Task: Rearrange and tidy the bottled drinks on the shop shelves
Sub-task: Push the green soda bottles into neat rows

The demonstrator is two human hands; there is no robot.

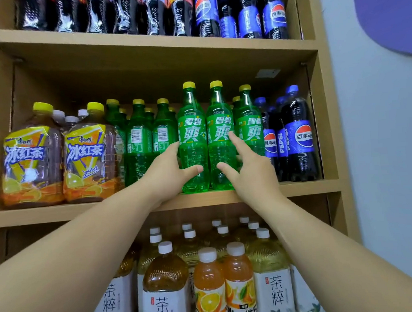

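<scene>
Forearms, green bottles, wooden shelf, pale wall

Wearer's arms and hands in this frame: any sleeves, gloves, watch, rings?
No sleeve shows: the left forearm and right forearm are bare to the frame's edge. The left hand and right hand are ungloved, with no ring, watch, bracelet or marking visible.

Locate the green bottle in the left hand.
Head view: the green bottle stands front-centre on the middle shelf, gripped by the left hand, with a second bottle, in the right hand, at its right.
</scene>
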